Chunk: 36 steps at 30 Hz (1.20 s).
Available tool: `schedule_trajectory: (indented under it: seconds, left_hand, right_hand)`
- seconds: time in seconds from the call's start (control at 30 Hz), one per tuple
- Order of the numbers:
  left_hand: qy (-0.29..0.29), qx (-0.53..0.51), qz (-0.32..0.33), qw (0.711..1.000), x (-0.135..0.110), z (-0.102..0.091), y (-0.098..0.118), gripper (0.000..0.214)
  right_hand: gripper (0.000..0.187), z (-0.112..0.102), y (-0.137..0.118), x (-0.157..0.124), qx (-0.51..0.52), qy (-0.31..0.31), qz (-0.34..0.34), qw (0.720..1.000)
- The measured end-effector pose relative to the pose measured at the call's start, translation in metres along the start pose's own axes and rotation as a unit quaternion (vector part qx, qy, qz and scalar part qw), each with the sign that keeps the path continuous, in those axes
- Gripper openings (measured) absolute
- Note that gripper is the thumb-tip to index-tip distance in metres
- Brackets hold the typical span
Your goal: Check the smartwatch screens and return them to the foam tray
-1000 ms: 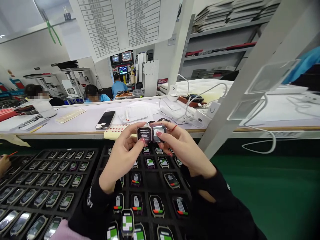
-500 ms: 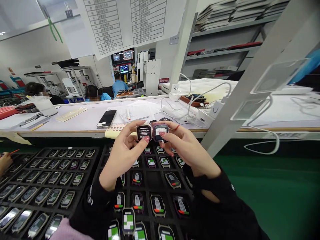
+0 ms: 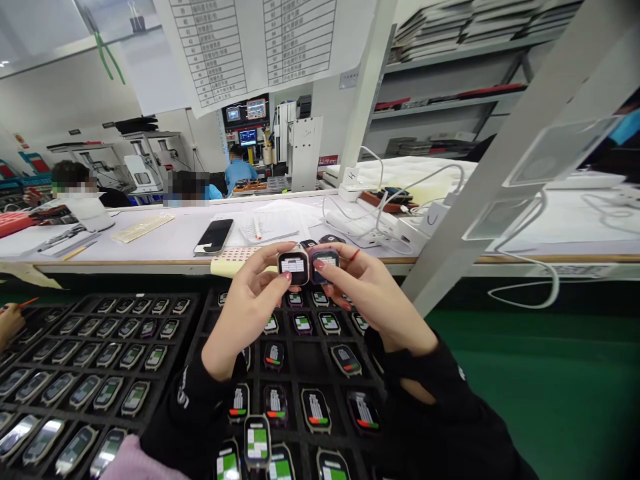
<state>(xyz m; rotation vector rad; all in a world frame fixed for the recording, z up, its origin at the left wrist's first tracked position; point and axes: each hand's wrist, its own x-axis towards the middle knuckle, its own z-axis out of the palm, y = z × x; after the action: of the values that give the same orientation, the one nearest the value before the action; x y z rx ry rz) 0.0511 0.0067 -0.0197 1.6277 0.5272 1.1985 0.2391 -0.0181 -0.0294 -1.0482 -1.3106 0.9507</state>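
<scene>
My left hand (image 3: 245, 313) pinches a small watch body (image 3: 293, 266) with a lit screen, thumb and fingers closed around its edges. My right hand (image 3: 373, 300) grips a second watch body (image 3: 325, 263) with a purple case right beside the first, the two almost touching. Both are held up above a black compartment tray (image 3: 305, 363) whose cells hold several more watch bodies with lit green, white and red screens. One cell near the tray's middle is dark and vacant.
A second black tray (image 3: 90, 373) of watch bodies lies to the left, with another person's hand (image 3: 7, 323) at its edge. Behind stands a white bench with a phone (image 3: 214, 237), papers, red-dot sticker sheet (image 3: 235, 259) and white cables (image 3: 400, 200). A slanted white post (image 3: 480, 180) rises at right.
The left watch's screen changed from dark text to a white table-like display. Both hands stayed almost still, holding the two watches together.
</scene>
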Motion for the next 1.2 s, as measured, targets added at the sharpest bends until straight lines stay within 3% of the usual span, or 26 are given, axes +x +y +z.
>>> schedule_trajectory:
  seconds: [0.4,0.7,0.93,1.07,1.2]
  left_hand:
    - [0.018,-0.003,0.001,1.0,0.003,0.001,-0.003,0.022]
    - [0.018,-0.029,0.021,0.999,0.002,0.002,-0.004,0.023]
    - [0.037,-0.015,0.034,0.999,0.003,-0.004,-0.001,0.027]
    - [0.039,0.016,0.016,0.999,-0.003,-0.011,0.007,0.038]
    - [0.023,0.028,0.015,0.999,-0.008,-0.017,0.016,0.043]
  right_hand:
    - [0.038,-0.004,0.003,0.001,0.042,-0.028,-0.008,0.999]
    - [0.045,-0.004,0.0,0.0,0.043,-0.06,-0.014,0.997]
    - [0.053,-0.01,-0.01,-0.008,0.126,-0.085,0.019,0.988]
    - [0.053,-0.01,-0.021,-0.021,0.138,-0.119,-0.023,0.983]
    - [0.045,-0.001,-0.037,-0.049,0.002,-0.068,-0.145,0.987]
